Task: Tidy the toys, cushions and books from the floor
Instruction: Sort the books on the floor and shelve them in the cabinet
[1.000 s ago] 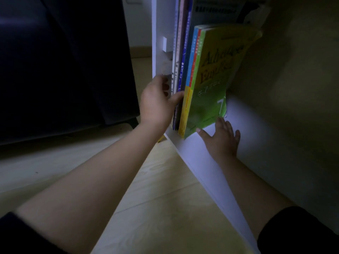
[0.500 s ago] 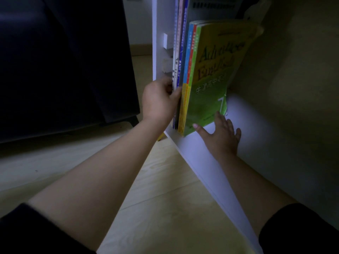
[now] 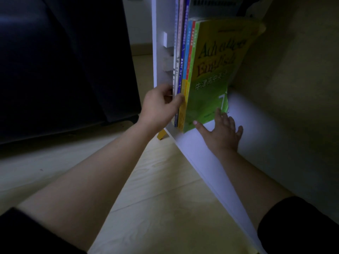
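The room was dim. A pale wood floor (image 3: 165, 189) ran from the near edge toward a white shelf (image 3: 256, 110) at the right, and a yellow piece (image 3: 161, 134) showed under the shelf's near left corner. Bulky dark furniture (image 3: 55, 61) filled the far left, and a beige wall (image 3: 293, 52) rose on the right. A row of thin books (image 3: 180, 52) stood upright on the shelf against its white side panel (image 3: 161, 19). A green book (image 3: 211, 74) at the right end of the row leaned right, its cover bowed. The left hand (image 3: 161, 105) had its grip clamped on the books' lower spines, thumb across them. The right hand (image 3: 222, 132) lay flat on the shelf with its grip apart, fingers spread and touching the green book's bottom edge.
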A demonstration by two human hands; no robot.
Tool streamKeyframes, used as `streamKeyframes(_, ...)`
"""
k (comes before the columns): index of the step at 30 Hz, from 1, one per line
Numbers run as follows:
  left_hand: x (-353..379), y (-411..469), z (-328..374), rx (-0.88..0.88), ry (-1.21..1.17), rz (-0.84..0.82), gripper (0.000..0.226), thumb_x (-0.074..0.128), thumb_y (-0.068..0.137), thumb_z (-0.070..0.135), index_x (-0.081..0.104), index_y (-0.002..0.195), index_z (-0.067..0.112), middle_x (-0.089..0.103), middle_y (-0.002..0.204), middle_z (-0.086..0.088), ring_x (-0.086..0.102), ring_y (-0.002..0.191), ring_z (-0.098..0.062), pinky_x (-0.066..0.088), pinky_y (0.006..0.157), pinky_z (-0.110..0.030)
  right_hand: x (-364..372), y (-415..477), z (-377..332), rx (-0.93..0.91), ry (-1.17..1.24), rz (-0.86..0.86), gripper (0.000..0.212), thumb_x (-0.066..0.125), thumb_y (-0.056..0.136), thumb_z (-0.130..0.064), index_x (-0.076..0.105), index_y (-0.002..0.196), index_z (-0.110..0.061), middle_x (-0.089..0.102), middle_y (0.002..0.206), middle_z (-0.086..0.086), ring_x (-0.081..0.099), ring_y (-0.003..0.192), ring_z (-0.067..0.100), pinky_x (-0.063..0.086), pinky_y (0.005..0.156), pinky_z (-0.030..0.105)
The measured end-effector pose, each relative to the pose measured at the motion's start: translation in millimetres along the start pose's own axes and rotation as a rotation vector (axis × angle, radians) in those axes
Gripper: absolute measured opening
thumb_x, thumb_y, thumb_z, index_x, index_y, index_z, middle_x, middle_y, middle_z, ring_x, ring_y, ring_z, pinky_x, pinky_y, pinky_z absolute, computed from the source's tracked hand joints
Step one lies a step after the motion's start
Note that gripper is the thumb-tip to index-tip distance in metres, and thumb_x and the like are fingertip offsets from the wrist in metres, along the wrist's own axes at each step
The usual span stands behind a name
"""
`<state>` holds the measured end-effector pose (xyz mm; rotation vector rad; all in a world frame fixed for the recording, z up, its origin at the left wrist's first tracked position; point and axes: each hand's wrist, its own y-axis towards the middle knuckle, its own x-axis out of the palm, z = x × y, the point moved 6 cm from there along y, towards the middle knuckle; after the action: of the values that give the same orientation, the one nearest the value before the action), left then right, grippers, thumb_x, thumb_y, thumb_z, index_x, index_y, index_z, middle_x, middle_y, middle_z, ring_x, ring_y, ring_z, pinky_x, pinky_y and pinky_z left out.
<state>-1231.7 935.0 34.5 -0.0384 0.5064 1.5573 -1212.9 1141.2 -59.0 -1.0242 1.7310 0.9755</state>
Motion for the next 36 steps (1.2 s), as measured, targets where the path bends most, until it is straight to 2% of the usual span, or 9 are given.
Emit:
streamKeyframes(5, 8.9, -5.7, -5.1, -0.021, 0.073, -0.019, 0.04, 0.075, 0.077, 0.035, 0.064, 0.11, 0.014, 0.071, 0.1, 0.0, 0.068, 0.088, -0.01, 0.059, 0.078, -0.035, -0.8, -0.4, 0.0, -0.007, 0.002, 0.009, 0.098, 0.035, 0.077, -0.083, 0.017, 0.153, -0.023, 0.023, 0.158, 0.005, 0.016, 0.146, 0.022, 0.006, 0.115, 0.054)
streamKeyframes(11, 9.4, -5.6, -3.2, -0.036, 0.144, 0.017, 0.035, 0.073, 0.081, 0.031, 0.066, 0.108, 0.011, 0.071, 0.095, 0.0, 0.067, 0.081, -0.01, 0.058, 0.072, -0.033, -2.2, -1.1, 0.9, -0.004, 0.043, 0.013, 0.096, 0.042, 0.077, -0.081, 0.022, 0.152, -0.023, 0.025, 0.158, 0.004, 0.018, 0.146, 0.02, 0.004, 0.116, 0.052)
streamKeyframes(15, 9.1, -8.1, 0.4, -0.067, 0.159, -0.013, 0.038, 0.073, 0.08, 0.033, 0.065, 0.11, 0.011, 0.071, 0.1, -0.003, 0.067, 0.086, -0.014, 0.058, 0.076, -0.036, -3.5, -1.6, 4.0, -0.011, 0.156, 0.028, 0.086, 0.051, 0.08, -0.072, 0.033, 0.148, -0.023, 0.033, 0.154, 0.001, 0.024, 0.144, 0.018, 0.005, 0.117, 0.048)
streamKeyframes(18, 4.9, -12.9, 3.9, -0.099, 0.172, -0.006, 0.045, 0.074, 0.08, 0.036, 0.061, 0.115, 0.01, 0.068, 0.105, -0.003, 0.065, 0.091, -0.015, 0.056, 0.078, -0.031, -7.9, -6.8, 6.0, -0.017, 0.28, 0.072, 0.079, 0.062, 0.081, -0.06, 0.04, 0.145, -0.017, 0.044, 0.148, 0.006, 0.036, 0.138, 0.021, 0.012, 0.118, 0.045)
streamKeyframes(22, -9.0, -17.0, 7.9, -0.146, 0.225, -0.01, 0.061, 0.073, 0.08, 0.038, 0.051, 0.129, 0.009, 0.062, 0.118, -0.005, 0.061, 0.103, -0.019, 0.054, 0.087, -0.035, -16.1, -21.1, 8.1, 0.011, 0.489, 0.086, 0.073, 0.069, 0.082, -0.046, 0.045, 0.142, -0.011, 0.048, 0.144, 0.01, 0.042, 0.134, 0.026, 0.029, 0.113, 0.042)
streamKeyframes(27, -34.3, -34.9, 10.7, -0.222, 0.26, -0.042, 0.061, 0.072, 0.081, 0.039, 0.052, 0.13, 0.009, 0.062, 0.117, -0.005, 0.061, 0.101, -0.018, 0.054, 0.083, -0.034, -34.0, -52.2, -1.5, 0.111, 0.675, 0.122, 0.061, 0.069, 0.086, -0.034, 0.05, 0.138, -0.009, 0.052, 0.14, 0.009, 0.046, 0.131, 0.025, 0.036, 0.109, 0.036)
streamKeyframes(30, -59.0, -53.9, 18.6, -0.28, 0.291, -0.055, 0.052, 0.072, 0.08, 0.037, 0.058, 0.122, 0.01, 0.066, 0.11, -0.005, 0.063, 0.096, -0.021, 0.056, 0.081, -0.04, -56.8, -75.3, -18.5, 0.114, 0.806, 0.128, 0.052, 0.07, 0.086, -0.028, 0.054, 0.132, -0.009, 0.059, 0.13, 0.007, 0.053, 0.122, 0.022, 0.041, 0.1, 0.028)
streamKeyframes(34, -99.2, -86.4, 38.3, -0.36, 0.279, -0.053, 0.044, 0.071, 0.082, 0.033, 0.059, 0.12, 0.014, 0.067, 0.108, 0.0, 0.062, 0.096, -0.013, 0.049, 0.078, -0.025, -96.9, -113.2, -60.0, 0.01, 0.98, 0.025, 0.037, 0.07, 0.086, -0.019, 0.059, 0.121, -0.011, 0.066, 0.108, 0.0, 0.062, 0.102, 0.011, 0.043, 0.073, 0.002)
streamKeyframes(36, -127.1, -108.7, 51.9, -0.378, 0.273, -0.071, 0.043, 0.072, 0.083, 0.032, 0.059, 0.12, 0.016, 0.067, 0.108, 0.001, 0.062, 0.096, -0.012, 0.05, 0.079, -0.024, -115.5, -134.2, -88.9, -0.093, 1.007, -0.047, 0.026, 0.07, 0.086, -0.017, 0.063, 0.111, -0.017, 0.069, 0.091, -0.011, 0.064, 0.087, 0.001, 0.045, 0.071, 0.004)
